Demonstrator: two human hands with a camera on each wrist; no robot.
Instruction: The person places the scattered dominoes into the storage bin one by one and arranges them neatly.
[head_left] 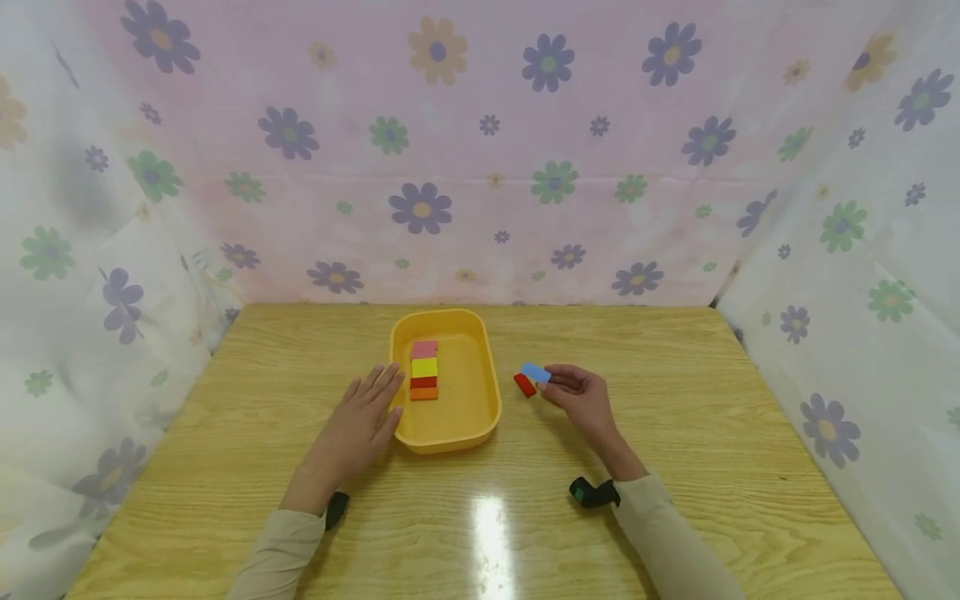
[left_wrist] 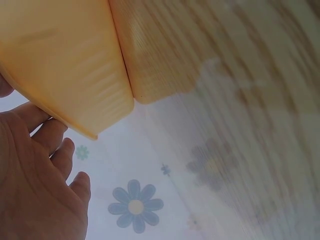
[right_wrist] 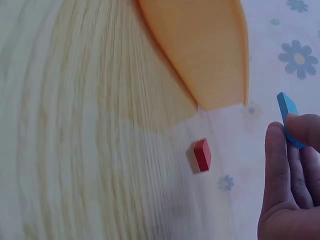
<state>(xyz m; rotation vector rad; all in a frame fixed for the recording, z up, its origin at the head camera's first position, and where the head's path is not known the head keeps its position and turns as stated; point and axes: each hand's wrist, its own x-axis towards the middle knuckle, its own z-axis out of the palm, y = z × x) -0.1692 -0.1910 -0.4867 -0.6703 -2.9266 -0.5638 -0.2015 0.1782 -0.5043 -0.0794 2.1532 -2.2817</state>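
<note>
A yellow plastic tray stands on the table. Along its left side lie a pink block, a yellow block, a red block and an orange block in a row. My left hand touches the tray's left rim, its fingers extended. To the right of the tray, my right hand pinches a flat blue block between thumb and fingers, raised off the table in the right wrist view. Another red block lies on the table just below the blue one.
The wood-grain table is enclosed at the back and sides by flower-patterned cloth. Black wrist devices sit at both cuffs, the right device showing most plainly. Light reflects off the table's front middle.
</note>
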